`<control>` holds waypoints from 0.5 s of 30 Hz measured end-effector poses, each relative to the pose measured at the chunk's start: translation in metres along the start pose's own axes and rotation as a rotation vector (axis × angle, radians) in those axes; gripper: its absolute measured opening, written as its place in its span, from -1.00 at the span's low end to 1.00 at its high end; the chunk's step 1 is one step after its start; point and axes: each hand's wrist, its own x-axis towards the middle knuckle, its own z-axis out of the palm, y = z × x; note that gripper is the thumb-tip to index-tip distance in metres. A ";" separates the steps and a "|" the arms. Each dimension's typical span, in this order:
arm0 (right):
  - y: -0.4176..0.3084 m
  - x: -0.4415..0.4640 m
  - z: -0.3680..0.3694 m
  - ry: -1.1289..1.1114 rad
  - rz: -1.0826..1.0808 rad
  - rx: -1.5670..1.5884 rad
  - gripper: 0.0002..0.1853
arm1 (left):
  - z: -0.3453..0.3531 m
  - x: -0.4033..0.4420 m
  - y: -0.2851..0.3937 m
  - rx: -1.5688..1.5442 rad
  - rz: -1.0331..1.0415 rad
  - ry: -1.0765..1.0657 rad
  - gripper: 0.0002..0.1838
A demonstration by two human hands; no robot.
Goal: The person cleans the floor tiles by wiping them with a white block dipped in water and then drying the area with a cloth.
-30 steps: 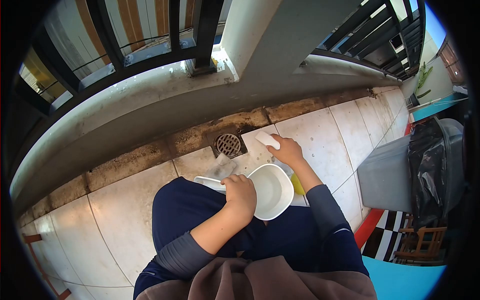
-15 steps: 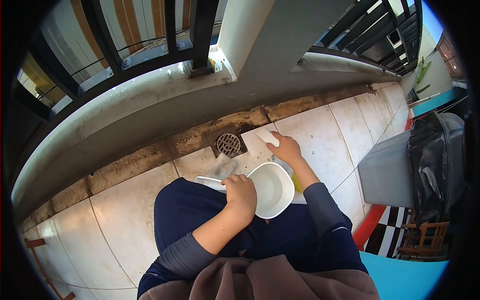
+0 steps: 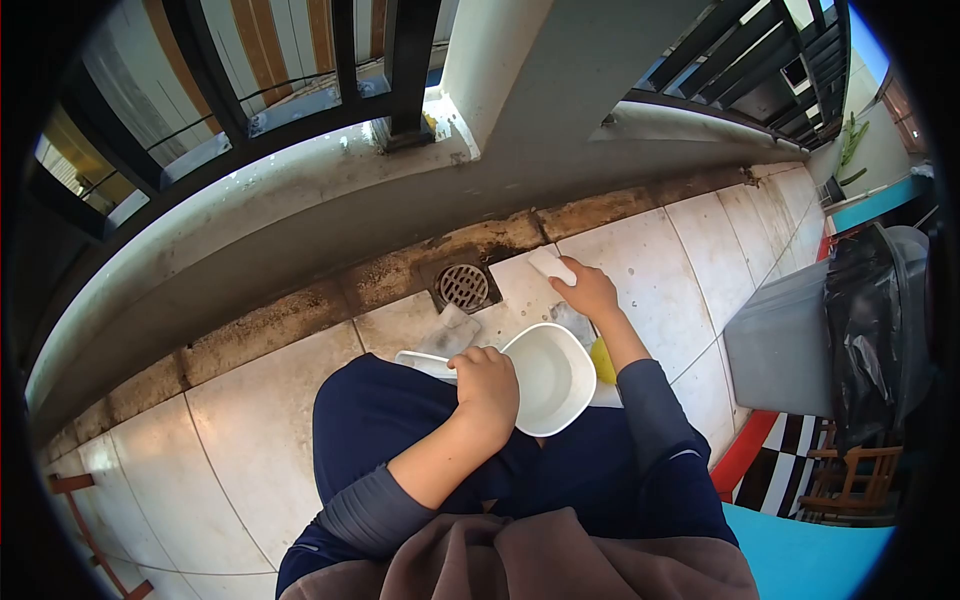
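My left hand [image 3: 487, 392] is wrapped round the handle of a white dipper [image 3: 550, 380], whose square bowl sits over my lap with what looks like water in it. In my right hand [image 3: 588, 290] is a white block [image 3: 550, 266], pressed on the floor tile just right of the round drain grate [image 3: 463, 287]. A crumpled clear plastic piece [image 3: 452, 330] lies below the drain. Another clear piece [image 3: 573, 322] rests between the dipper and my right wrist. Something yellow [image 3: 603, 362] shows partly behind my right forearm.
A stained strip [image 3: 390, 284] runs along the foot of the grey wall [image 3: 330, 235], under black railings [image 3: 405, 80]. At the right stands a grey bin [image 3: 780, 340] with a black bag [image 3: 862, 340]. A wooden chair [image 3: 860, 480] is at lower right, a reddish frame [image 3: 85, 520] at lower left.
My right hand and the white block have shifted slightly right along the tile, away from the drain. The view has moved a little. My left hand keeps its hold on the dipper.
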 end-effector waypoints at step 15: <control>-0.006 -0.021 0.003 0.001 -0.062 -0.043 -0.43 | 0.001 0.003 0.000 -0.002 0.009 -0.002 -0.60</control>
